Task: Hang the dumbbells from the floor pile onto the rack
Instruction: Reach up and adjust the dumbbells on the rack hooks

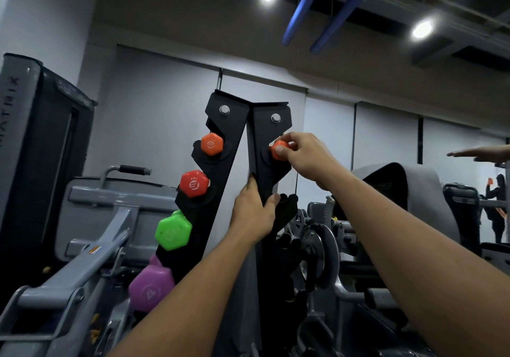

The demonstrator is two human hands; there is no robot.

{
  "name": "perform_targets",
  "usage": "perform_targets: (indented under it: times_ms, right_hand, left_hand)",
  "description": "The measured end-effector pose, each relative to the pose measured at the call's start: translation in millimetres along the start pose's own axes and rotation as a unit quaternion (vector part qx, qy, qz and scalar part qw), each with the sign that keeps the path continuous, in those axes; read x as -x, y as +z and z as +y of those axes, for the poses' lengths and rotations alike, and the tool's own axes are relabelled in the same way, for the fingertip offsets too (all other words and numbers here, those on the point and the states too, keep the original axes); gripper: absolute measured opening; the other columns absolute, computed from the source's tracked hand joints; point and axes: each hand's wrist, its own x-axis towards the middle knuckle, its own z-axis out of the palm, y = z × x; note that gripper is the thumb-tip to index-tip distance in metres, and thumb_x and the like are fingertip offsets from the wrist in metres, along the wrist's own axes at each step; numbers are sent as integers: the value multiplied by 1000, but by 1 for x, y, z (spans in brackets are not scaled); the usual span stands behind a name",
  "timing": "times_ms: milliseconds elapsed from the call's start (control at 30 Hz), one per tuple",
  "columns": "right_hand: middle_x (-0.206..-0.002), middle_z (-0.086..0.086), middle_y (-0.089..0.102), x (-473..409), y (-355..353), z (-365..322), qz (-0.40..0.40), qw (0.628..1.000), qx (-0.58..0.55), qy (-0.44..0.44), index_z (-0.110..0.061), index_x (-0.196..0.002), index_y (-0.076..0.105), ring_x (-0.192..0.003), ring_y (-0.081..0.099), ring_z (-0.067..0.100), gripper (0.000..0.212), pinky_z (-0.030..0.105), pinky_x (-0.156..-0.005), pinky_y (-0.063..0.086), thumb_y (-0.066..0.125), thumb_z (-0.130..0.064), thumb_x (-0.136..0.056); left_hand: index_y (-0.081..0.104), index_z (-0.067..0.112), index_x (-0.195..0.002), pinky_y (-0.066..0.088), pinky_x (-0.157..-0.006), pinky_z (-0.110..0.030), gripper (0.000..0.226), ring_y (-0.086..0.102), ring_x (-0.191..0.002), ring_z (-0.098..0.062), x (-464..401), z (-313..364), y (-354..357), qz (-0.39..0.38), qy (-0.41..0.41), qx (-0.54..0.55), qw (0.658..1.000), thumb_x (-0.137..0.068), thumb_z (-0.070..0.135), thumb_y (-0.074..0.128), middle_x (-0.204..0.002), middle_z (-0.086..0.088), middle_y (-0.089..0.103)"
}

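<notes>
— Four dumbbells already hang on the left side of the black rack (234, 147), yes? We count from the top: a small orange dumbbell (211, 143), under it a red dumbbell (194, 183), then a green dumbbell (173, 230), and lowest a purple dumbbell (150, 287).

— Yes, we see the same. Each one sits in its own notch of the left plate of the rack, one below the other.

— And on the right side of the rack?

— There we hold a second orange dumbbell (278, 150) with our right hand (305, 156). The thumb and the curled fingers pinch its hexagonal head, and it is at the top notch of the right plate, just under the silver bolt. If it rests fully in the notch, we cannot tell; the hand covers part of it.

— What does our left hand (255, 213) do?

— It grips the inner edge of the right plate of the rack, lower than the orange dumbbell. The thumb lies on the front face, the fingers go around the edge.

— What stands around the rack?

— Left of the rack is a grey gym machine (82, 218). Right of the rack, low, is a weight plate (321, 249) on another machine. Far right of the rack, another person's hand (474, 154) reaches into the view, flat and with straight fingers.
</notes>
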Motion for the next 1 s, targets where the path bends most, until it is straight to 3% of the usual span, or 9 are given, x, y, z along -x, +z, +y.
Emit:
perform_targets:
  times_ms: [200, 300, 533, 667, 833, 900, 1000]
  right_hand:
    - [-119, 0, 67, 9, -1, -1, -20, 1000, 13, -6, -23, -118, 68, -112, 62, 22, 19, 35, -95, 47, 64, -32, -101]
    - [-119, 1, 64, 14, 3, -4, 10, 999, 37, -13, -21, -124, 65, -108, 59, 23, 24, 31, -87, 41, 62, -32, -103]
    - [-121, 5, 65, 23, 14, -4, 35, 999, 16, -9, -22, -132, 59, -101, 52, 20, 29, 29, -85, 36, 55, -33, -106]
    - [-131, 7, 63, 28, 15, -1, 20, 1000, -5, 3, -23, -140, 53, -112, 54, 21, 35, 29, -91, 37, 51, -36, -108]
    - [-141, 14, 59, 36, 15, -5, 2, 1000, 16, 10, -17, -154, 39, -131, 52, 32, 50, 31, -98, 36, 51, -30, -108]
    - [-143, 17, 57, 39, 14, -5, -7, 999, 34, 21, -14, -159, 31, -133, 52, 36, 58, 34, -102, 38, 54, -26, -107]
    - [-135, 20, 61, 47, 11, -4, -21, 998, 56, 25, -12, -160, 28, -126, 57, 38, 65, 38, -100, 45, 58, -27, -104]
  left_hand:
    - [37, 26, -152, 54, -105, -46, 67, 60, -128, -24, 2, 3, -3, -13, -8, 11, 1000, -94, 48, 63, -139, 0, 61]
    - [38, 26, -151, 55, -102, -46, 64, 62, -124, -25, 5, 7, -5, -14, -14, 3, 1000, -94, 46, 62, -136, -1, 63]
    - [40, 26, -148, 57, -97, -46, 58, 65, -116, -25, 9, 15, -12, -20, -13, -10, 1000, -97, 41, 63, -128, -1, 67]
    - [44, 27, -142, 60, -92, -44, 51, 68, -105, -23, 12, 18, -18, -38, -14, -21, 999, -98, 42, 64, -116, 0, 69]
    - [37, 21, -145, 61, -86, -46, 63, 70, -99, -26, 18, 21, -24, -66, -13, -67, 995, -95, 48, 65, -113, -3, 69]
    - [34, 21, -147, 60, -90, -45, 67, 69, -104, -26, 25, 23, -29, -79, -6, -92, 993, -95, 48, 66, -118, -3, 69]
    - [27, 17, -155, 50, -94, -31, 75, 61, -123, -28, 40, 28, -39, -109, 4, -132, 985, -97, 42, 68, -135, -6, 62]
